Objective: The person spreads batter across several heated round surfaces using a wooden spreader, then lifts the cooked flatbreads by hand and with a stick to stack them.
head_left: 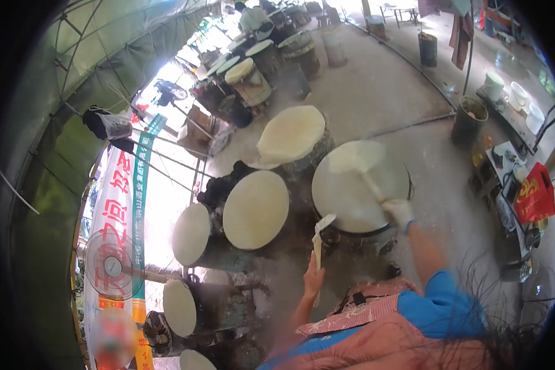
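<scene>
My right hand (399,211), which looks to be in a whitish glove, is closed round the handle of a wooden spreader (371,185). The spreader reaches over a large round griddle (385,169), its far end against a pale patch of batter (350,158) near the griddle's far side. In front of my body, my left hand (314,279) grips a narrow wooden spatula (317,250). That spatula points upward at the griddle's near left edge, with a lump of white batter or dough (325,222) stuck on its tip.
More round griddles stand to the left, a big one (256,209) and smaller ones (191,234). A pile of thin round sheets (291,132) tops a drum ahead. At left are a fan (112,265) and a banner; at right, a bucket (468,120) and red bag (534,194).
</scene>
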`<state>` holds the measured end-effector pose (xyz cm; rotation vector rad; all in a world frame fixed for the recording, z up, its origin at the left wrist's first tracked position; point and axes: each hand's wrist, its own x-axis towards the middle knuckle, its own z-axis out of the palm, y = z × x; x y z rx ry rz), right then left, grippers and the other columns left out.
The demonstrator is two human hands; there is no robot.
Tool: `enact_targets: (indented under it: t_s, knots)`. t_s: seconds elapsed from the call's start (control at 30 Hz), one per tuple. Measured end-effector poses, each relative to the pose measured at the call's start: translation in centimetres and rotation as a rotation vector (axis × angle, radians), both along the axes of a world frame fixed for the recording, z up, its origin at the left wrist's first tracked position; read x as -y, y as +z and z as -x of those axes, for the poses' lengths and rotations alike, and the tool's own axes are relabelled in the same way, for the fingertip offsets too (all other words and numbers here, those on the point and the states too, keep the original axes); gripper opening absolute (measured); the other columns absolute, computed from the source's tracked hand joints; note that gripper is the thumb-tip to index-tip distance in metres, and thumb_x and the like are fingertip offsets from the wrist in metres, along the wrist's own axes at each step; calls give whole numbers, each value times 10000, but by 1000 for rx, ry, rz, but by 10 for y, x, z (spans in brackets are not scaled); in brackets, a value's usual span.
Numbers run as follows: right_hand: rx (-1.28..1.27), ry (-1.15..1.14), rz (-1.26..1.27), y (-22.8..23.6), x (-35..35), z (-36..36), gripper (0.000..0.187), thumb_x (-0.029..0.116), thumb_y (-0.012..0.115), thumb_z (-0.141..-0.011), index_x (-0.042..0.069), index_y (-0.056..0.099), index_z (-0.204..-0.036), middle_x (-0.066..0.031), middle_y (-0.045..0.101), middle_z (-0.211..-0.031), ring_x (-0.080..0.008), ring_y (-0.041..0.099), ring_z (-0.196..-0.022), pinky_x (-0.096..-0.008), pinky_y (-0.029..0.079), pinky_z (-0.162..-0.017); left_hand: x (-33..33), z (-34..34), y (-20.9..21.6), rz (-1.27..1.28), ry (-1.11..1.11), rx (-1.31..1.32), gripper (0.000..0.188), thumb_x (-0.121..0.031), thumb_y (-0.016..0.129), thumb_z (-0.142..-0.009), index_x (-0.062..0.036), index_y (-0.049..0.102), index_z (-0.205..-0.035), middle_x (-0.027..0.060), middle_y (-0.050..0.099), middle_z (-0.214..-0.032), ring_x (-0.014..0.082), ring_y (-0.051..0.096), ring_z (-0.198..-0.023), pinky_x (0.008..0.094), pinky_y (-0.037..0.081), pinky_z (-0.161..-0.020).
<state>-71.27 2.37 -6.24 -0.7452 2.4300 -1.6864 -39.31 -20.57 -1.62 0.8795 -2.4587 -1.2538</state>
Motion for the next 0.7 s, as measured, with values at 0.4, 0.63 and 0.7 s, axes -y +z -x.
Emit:
enact_targets:
  t_s: [0.4, 0.63, 0.7]
  knots:
    - [948, 130, 48, 95, 6, 27, 210, 234, 691, -736, 65, 696, -861, 21, 480, -525, -90, 366, -362, -268, 249, -333, -27, -4, 4, 92, 87, -33, 683, -152, 558, -778, -178, 313, -1415, 184, 504, -1284, 319, 547, -1122, 345, 443, -877]
    - [876, 77, -89, 96, -22, 122, 284, 278, 695, -745, 50, 697, -914, -18, 505, -533, -101, 391, -344, -278, 271, -310, -70, -22, 38, 30, 267, 187, 684, -140, 559, -769, -137, 323, -1412, 174, 505, -1284, 294, 562, -1078, 328, 437, -879]
    - [905, 180, -82, 116, -7, 120, 253, 258, 693, -737, 59, 692, -893, 0, 501, -547, -102, 421, -393, -266, 283, -335, -95, -5, 80, -71, 321, 312, 687, -127, 560, -766, -136, 326, -1411, 174, 551, -1229, 288, 615, -976, 329, 472, -819]
